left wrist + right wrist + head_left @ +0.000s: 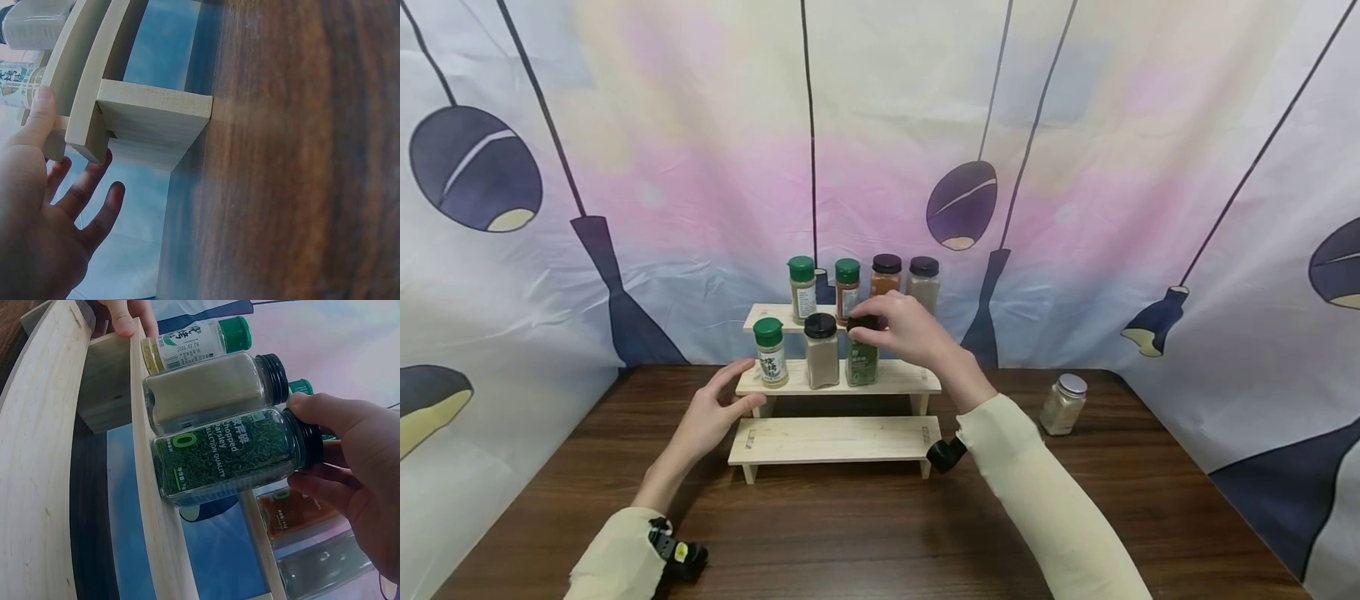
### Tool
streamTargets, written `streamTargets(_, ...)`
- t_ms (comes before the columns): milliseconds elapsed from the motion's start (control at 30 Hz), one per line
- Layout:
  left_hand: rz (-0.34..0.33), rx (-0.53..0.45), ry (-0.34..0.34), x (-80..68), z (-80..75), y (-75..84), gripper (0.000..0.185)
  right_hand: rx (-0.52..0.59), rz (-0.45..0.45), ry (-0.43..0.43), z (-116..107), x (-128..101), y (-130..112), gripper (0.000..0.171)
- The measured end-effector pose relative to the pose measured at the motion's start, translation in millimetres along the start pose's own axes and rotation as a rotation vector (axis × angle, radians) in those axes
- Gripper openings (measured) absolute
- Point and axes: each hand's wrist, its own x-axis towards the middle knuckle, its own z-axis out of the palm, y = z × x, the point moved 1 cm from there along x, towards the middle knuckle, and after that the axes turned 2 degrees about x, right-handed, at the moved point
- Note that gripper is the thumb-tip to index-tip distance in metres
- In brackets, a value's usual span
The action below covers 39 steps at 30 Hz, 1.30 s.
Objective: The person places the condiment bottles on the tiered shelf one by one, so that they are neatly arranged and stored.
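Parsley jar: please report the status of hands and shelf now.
Right hand grips parsley jar by its lid, on middle shelf. Left hand open, steadying shelf end. Pale jar close beside.

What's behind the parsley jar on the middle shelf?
Behind the parsley jar, the top shelf holds four jars: two green-capped, two dark-capped. The right hand, gripping the parsley jar's lid, covers their lower parts and the shelf's right end.
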Motion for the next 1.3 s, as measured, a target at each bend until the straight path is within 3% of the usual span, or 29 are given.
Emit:
streamTargets(700, -0.004, 0.021, 0.007, -0.5, 0.2, 0.3, 0.068, 0.023, 0.04, 0.024, 2.8, 1.4, -1.9, 0.035)
streamTargets(1300, 0.003, 0.027, 0.005, -0.7, 0.1, 1.6, 0.068, 0.086, -0.002, 0.235, 3.3, -33.3, 1.4, 0.039)
